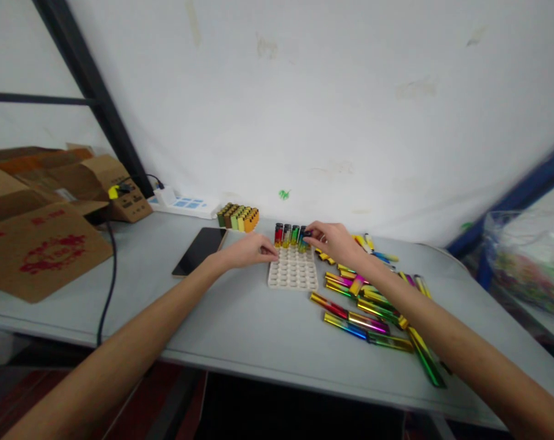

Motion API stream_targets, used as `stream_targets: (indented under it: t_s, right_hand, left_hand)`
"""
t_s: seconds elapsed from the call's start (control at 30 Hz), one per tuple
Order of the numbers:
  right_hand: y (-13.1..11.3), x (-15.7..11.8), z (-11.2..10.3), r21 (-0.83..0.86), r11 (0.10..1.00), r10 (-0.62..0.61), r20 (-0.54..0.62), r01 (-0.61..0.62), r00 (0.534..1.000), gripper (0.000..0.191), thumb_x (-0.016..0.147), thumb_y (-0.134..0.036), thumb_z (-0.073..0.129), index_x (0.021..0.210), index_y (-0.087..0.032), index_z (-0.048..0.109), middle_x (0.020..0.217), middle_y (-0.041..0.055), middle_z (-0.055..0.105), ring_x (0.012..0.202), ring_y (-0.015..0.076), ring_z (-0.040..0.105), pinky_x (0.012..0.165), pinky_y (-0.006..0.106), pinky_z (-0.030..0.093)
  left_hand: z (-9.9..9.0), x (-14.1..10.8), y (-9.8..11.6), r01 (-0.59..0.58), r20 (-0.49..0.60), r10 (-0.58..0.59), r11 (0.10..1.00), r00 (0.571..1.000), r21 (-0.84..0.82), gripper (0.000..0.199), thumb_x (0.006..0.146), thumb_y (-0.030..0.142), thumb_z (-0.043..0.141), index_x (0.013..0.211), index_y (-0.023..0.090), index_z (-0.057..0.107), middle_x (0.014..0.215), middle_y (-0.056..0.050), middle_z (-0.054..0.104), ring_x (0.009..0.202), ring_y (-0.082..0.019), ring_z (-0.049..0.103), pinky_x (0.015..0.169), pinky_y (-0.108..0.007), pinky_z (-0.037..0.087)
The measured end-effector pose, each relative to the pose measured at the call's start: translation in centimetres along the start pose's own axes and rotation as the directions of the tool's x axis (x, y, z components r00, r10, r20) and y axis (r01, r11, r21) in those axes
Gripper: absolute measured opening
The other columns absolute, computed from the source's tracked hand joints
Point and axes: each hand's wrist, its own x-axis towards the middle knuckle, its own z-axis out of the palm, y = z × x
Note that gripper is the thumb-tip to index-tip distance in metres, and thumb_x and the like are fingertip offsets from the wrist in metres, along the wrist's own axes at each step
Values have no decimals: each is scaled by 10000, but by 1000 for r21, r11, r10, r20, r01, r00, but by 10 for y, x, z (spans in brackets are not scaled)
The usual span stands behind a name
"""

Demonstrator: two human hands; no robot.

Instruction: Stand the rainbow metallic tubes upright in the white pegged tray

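A white tray [293,282] with rows of round holes lies on the grey table. Several small colored cylinders with dark tops, among them a red one [278,236], stand in its back rows. My left hand [253,250] is at the tray's left edge, fingertips pinched together; anything between them is too small to make out. At the back right corner, my right hand [331,239] pinches a dark-topped cylinder [306,234] from above. Many shiny metallic tubes [350,327] in yellow, green, red, blue and purple lie loose to the right, partly behind my right forearm.
A black phone [200,252] lies left of the tray. Behind it stand a block of small yellow and green cylinders [238,217] and a power strip [185,206]. Cardboard boxes [47,244] and a black cable [113,275] are at left. A clear plastic bag [533,263] is at far right.
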Motion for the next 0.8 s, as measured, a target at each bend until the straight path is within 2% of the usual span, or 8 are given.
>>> stream_targets:
  t_s: [0.17,0.4,0.67,0.8]
  right_hand:
    - [0,2,-1,4,1000,-4,17,4,1000,186,923,-244,661,1085,-154,675,871,66,765,727,167,693,706,264,506]
    - [2,5,-2,27,997,-73,44,72,996,170,946,-259,620,1058,-153,692,871,67,764,734,166,689,721,270,505]
    - [0,1,-5,90,995,-51,128,39,991,169,950,-293,615,1031,-168,694,775,31,747,659,151,674,651,246,485]
    - [4,0,-3,72,997,-50,119,41,992,169,959,-293,598,1037,-170,685,783,36,753,653,154,676,652,253,487]
  left_hand:
    - [0,0,0,-1,3,1,1000,1000,7,254,867,365,668,986,182,799,961,-46,793,833,-163,691,737,-213,473]
    - [-1,1,1,8,3,-8,1000,1000,6,256,863,355,668,990,173,797,956,-52,793,824,-162,692,729,-210,476]
    - [0,1,1,1,4,-1,1000,1000,7,241,865,328,668,995,171,796,963,-51,795,839,-163,701,742,-211,478]
    - [-1,0,3,3,4,-3,1000,1000,-2,246,863,322,670,998,158,794,964,-58,793,826,-160,697,739,-210,478]
